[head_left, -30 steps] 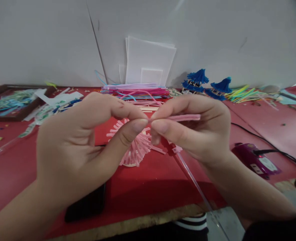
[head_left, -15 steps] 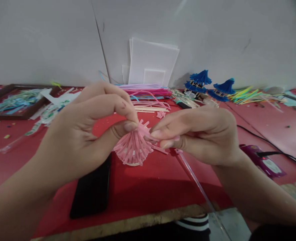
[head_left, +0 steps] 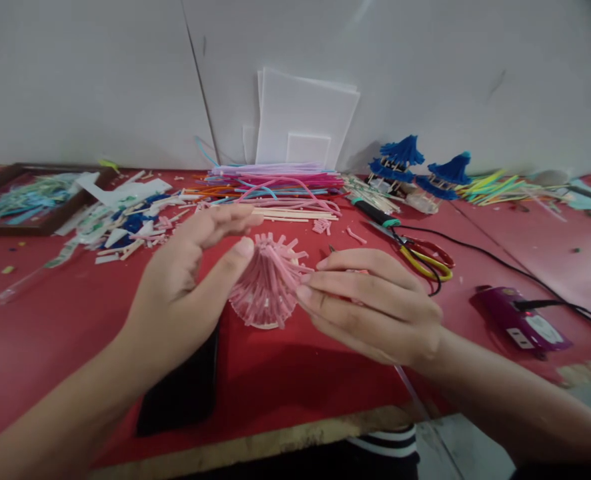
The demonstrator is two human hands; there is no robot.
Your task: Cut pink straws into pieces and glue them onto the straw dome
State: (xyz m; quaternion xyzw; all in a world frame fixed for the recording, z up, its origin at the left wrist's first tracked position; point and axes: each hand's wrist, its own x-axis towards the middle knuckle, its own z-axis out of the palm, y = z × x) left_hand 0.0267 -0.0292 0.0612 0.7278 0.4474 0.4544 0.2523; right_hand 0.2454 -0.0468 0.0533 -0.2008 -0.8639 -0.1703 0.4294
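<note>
A small cone-shaped roof of pink pipe cleaner strips (head_left: 268,287) stands on the red table, its strips fanning down from a peak onto a pale round base. To its left is my left hand (head_left: 190,280), fingers apart and curved, with the thumb tip beside the peak. My right hand (head_left: 370,300) is at the right side, thumb and fingertips pinched on a pink pipe cleaner strip (head_left: 303,270) that sticks out from the cone. The fingers partly hide the far end of that strip.
A black phone (head_left: 178,393) lies at the front left. Behind are pipe cleaner bundles (head_left: 280,180), scraps (head_left: 135,223), blue roofed models (head_left: 398,160) and a glue gun or soldering tool (head_left: 375,212). Pliers or scissors (head_left: 428,260) and a purple power strip (head_left: 525,320) with cables lie right.
My left hand has let go of the peak and opened, moving slightly away left. My right hand has turned and lowered beside the cone, uncovering the tools behind it.
</note>
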